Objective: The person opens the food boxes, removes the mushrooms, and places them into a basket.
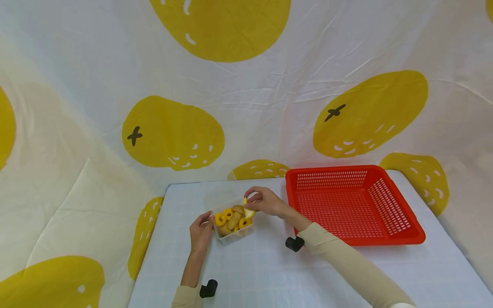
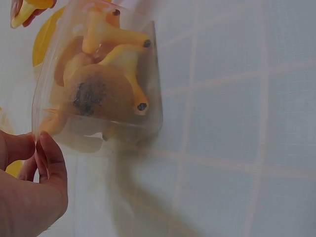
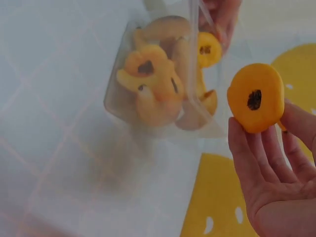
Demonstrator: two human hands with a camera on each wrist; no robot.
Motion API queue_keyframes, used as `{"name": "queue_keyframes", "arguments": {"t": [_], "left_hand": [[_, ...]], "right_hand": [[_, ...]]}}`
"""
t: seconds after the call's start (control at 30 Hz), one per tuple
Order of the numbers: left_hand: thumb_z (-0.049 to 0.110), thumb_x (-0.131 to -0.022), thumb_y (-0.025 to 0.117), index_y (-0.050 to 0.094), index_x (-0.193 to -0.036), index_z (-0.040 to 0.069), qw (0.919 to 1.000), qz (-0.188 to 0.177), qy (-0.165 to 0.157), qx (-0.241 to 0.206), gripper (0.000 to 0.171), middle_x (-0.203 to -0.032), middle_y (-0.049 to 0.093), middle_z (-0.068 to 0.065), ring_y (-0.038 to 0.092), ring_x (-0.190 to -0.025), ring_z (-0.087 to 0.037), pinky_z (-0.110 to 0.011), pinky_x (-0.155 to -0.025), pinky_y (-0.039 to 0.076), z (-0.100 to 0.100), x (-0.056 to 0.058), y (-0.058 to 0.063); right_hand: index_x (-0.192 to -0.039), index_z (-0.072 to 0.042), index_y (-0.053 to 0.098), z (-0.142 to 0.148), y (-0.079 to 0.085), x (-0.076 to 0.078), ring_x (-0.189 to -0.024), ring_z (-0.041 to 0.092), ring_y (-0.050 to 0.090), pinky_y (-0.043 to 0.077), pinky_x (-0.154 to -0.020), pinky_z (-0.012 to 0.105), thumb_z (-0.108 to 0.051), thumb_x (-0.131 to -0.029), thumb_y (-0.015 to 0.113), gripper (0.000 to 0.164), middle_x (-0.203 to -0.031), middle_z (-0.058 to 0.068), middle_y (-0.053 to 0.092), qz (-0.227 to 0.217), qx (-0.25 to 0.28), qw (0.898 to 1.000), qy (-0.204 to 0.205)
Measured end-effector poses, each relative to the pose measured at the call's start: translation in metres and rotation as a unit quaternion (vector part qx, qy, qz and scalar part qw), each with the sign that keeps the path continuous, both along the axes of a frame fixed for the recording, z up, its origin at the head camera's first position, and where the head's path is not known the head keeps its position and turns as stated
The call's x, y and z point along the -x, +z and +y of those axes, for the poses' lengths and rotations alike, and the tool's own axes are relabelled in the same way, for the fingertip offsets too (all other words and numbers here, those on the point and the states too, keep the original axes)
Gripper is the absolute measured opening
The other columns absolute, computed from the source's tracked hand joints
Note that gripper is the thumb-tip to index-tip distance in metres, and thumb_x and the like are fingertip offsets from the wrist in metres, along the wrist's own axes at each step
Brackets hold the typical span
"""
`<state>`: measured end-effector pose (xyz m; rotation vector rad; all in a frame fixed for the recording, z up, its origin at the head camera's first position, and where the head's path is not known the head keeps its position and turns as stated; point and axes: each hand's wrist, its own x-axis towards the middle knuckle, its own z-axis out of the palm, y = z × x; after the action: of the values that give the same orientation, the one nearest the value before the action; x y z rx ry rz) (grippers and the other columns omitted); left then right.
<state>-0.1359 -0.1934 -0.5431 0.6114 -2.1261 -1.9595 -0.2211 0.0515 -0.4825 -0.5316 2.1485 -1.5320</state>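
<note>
A see-through plastic box point(image 1: 238, 236) stands on the table, filled with several yellow mushrooms point(image 1: 220, 219) with dark spots and a brown mushroom point(image 1: 233, 220). My left hand point(image 1: 201, 233) pinches the box's left rim between thumb and fingers, as the left wrist view shows. Over the box's right side, my right hand point(image 1: 267, 202) holds a yellow mushroom point(image 3: 255, 98) by thumb and fingertips. Its round cap with a dark middle faces the right wrist camera. Through the cloudy box wall point(image 2: 148, 123), more mushrooms show with dark stem ends.
A large red plastic basket point(image 1: 404, 237) with slotted walls sits on the right of the table, beside my right forearm. The white cloth point(image 1: 254, 273) covers the table. Behind hangs a pale curtain point(image 1: 262, 107) printed with yellow fruit.
</note>
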Motion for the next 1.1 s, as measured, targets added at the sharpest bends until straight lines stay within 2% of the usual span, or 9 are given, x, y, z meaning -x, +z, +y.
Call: {"name": "queue_keyframes", "arguments": {"t": [0.17,0.23,0.3,0.5,0.7,0.77,0.87,0.97,1.1], "left_hand": [[-0.002,-0.098,0.063,0.06,-0.126,-0.018,0.9999,0.003,-0.011,0.002,0.033,-0.107,0.062,-0.024,0.062,-0.077,-0.019,-0.018,-0.062,0.052,0.006,-0.008,0.022],[-0.003,-0.098,0.063,0.06,-0.126,-0.019,0.9999,0.005,-0.013,0.004,0.032,-0.107,0.062,-0.026,0.062,-0.077,-0.019,-0.017,-0.061,0.051,0.007,-0.009,0.026],[-0.002,-0.098,0.063,0.061,-0.126,-0.018,0.9999,0.005,-0.011,0.001,0.032,-0.107,0.062,-0.025,0.062,-0.076,-0.017,-0.018,-0.061,0.051,0.006,-0.008,0.023],[0.004,-0.1,0.066,0.063,-0.128,-0.012,1.0,0.001,0.001,0.009,0.033,-0.107,0.064,-0.017,0.059,-0.075,-0.009,-0.02,-0.064,0.054,0.0,-0.001,-0.001],[0.005,-0.099,0.066,0.065,-0.126,-0.01,0.9998,0.011,0.003,0.015,0.031,-0.106,0.065,-0.015,0.06,-0.074,-0.008,-0.023,-0.065,0.055,-0.002,0.0,-0.006],[0.002,-0.099,0.065,0.064,-0.126,-0.013,0.9999,0.012,0.0,0.011,0.031,-0.106,0.065,-0.018,0.06,-0.074,-0.01,-0.022,-0.064,0.054,0.0,-0.003,0.003],[0.0,-0.099,0.064,0.062,-0.126,-0.016,0.9998,0.02,-0.007,0.006,0.032,-0.106,0.064,-0.02,0.06,-0.073,-0.011,-0.02,-0.062,0.053,0.0,-0.003,0.005],[-0.002,-0.099,0.063,0.061,-0.126,-0.018,0.9998,0.015,-0.008,0.007,0.031,-0.105,0.063,-0.024,0.06,-0.074,-0.014,-0.018,-0.061,0.051,0.003,-0.007,0.017],[-0.004,-0.098,0.062,0.061,-0.125,-0.019,0.9999,0.008,-0.01,0.003,0.031,-0.105,0.062,-0.024,0.061,-0.075,-0.018,-0.017,-0.06,0.05,0.006,-0.009,0.026]], "right_hand": [[-0.124,-0.004,0.063,0.016,0.004,0.005,-0.09,0.023,0.071,0.06,-0.084,0.035,-0.016,-0.097,0.074,0.032,-0.109,0.012,0.073,-0.021,0.015,0.999,-0.021],[-0.125,-0.004,0.062,0.022,0.004,0.007,-0.09,0.024,0.071,0.06,-0.084,0.036,-0.016,-0.097,0.073,0.032,-0.109,0.013,0.073,-0.028,0.019,0.999,-0.029],[-0.125,-0.004,0.062,0.029,0.004,0.009,-0.091,0.023,0.071,0.06,-0.085,0.036,-0.017,-0.097,0.074,0.033,-0.11,0.012,0.073,-0.034,0.018,0.999,-0.039],[-0.128,-0.003,0.062,0.05,0.006,0.013,-0.095,0.024,0.072,0.059,-0.088,0.04,-0.019,-0.097,0.074,0.037,-0.112,0.014,0.073,-0.037,0.024,0.997,-0.057],[-0.132,-0.002,0.061,0.071,0.009,0.017,-0.098,0.024,0.072,0.059,-0.089,0.039,-0.018,-0.098,0.073,0.04,-0.115,0.016,0.072,-0.037,0.023,0.996,-0.081],[-0.134,-0.002,0.06,0.079,0.009,0.018,-0.1,0.024,0.071,0.058,-0.09,0.039,-0.018,-0.099,0.072,0.041,-0.117,0.016,0.072,-0.036,0.018,0.996,-0.085],[-0.137,-0.002,0.059,0.091,0.009,0.019,-0.101,0.024,0.07,0.057,-0.092,0.037,-0.018,-0.1,0.07,0.042,-0.12,0.018,0.07,-0.035,0.017,0.995,-0.089],[-0.14,-0.003,0.058,0.104,0.011,0.019,-0.101,0.023,0.068,0.056,-0.093,0.036,-0.02,-0.101,0.068,0.044,-0.122,0.018,0.069,-0.037,0.008,0.995,-0.097],[-0.142,-0.004,0.056,0.12,0.011,0.023,-0.1,0.023,0.066,0.054,-0.097,0.04,-0.023,-0.101,0.068,0.047,-0.125,0.018,0.069,-0.046,0.001,0.992,-0.116]]}}
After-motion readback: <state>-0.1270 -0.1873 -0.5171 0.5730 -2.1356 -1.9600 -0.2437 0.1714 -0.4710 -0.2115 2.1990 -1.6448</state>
